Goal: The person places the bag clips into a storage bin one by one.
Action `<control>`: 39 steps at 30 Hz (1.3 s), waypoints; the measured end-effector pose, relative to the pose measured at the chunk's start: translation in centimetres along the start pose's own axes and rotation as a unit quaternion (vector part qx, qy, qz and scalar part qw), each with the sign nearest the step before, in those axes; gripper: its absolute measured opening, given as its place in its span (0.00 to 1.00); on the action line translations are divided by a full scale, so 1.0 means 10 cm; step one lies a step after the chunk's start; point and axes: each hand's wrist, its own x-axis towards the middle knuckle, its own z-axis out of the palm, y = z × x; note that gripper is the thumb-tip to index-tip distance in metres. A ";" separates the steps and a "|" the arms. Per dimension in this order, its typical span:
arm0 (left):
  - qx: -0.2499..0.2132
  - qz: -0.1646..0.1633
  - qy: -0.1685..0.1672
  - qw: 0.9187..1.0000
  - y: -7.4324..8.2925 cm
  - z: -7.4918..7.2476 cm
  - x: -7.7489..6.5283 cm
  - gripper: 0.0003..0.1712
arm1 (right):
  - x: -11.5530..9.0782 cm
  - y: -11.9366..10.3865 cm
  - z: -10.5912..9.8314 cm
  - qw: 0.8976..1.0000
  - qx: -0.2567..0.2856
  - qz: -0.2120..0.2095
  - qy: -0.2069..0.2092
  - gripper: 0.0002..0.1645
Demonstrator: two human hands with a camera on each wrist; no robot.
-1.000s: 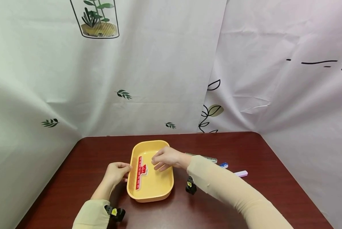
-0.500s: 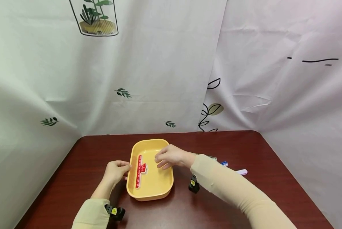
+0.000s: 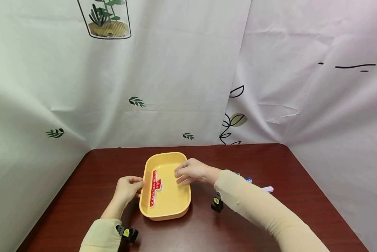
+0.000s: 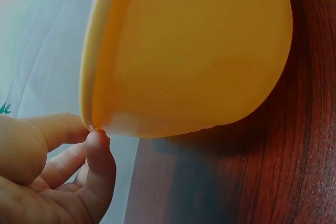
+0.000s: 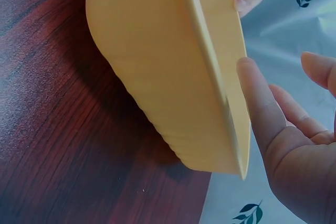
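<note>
A yellow plastic tray [image 3: 164,215] stands on the dark red wooden table. My left hand [image 3: 127,189] pinches its left rim between thumb and fingers; the left wrist view shows the fingertips [image 4: 98,142] right at the rim. Inside the tray, along its left side, lies a red ruler [image 3: 153,189] with white marks and a red figure on its edge. Over the tray's right rim hovers my right hand [image 3: 191,171], its fingers loosely spread and holding nothing. In the right wrist view its fingers [image 5: 257,93] overlap the tray's far rim.
Right of the tray, partly hidden behind my right sleeve [image 3: 254,203], lie a blue ruler-like strip [image 3: 248,180] and a pale lilac one [image 3: 268,189]. The end of a green strip [image 3: 237,174] shows above the sleeve. A white printed curtain [image 3: 169,70] hangs behind the table.
My right hand has drifted right, from over the tray's middle toward its right rim, and my sleeve covers more of the green strip. The left hand keeps its hold on the tray.
</note>
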 end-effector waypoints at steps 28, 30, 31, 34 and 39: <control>-0.014 -0.002 -0.002 1.000 -0.01 0.01 0.01 0.15 | -0.10 0.07 -0.17 1.000 0.024 0.001 0.015 0.29; -0.016 -0.004 -0.004 1.000 -0.01 0.01 0.01 0.14 | -0.10 0.07 -0.17 0.999 0.028 0.001 0.015 0.29; -0.017 -0.005 -0.004 1.000 -0.01 0.01 0.01 0.14 | -0.10 0.08 -0.18 0.999 0.030 0.002 0.015 0.29; -0.018 -0.010 -0.007 1.000 -0.01 0.01 0.01 0.14 | -0.11 0.08 -0.20 0.999 0.032 0.001 0.013 0.29; -0.015 -0.014 -0.008 1.000 -0.02 0.01 0.01 0.14 | -0.13 0.08 -0.22 0.999 0.035 -0.001 0.013 0.29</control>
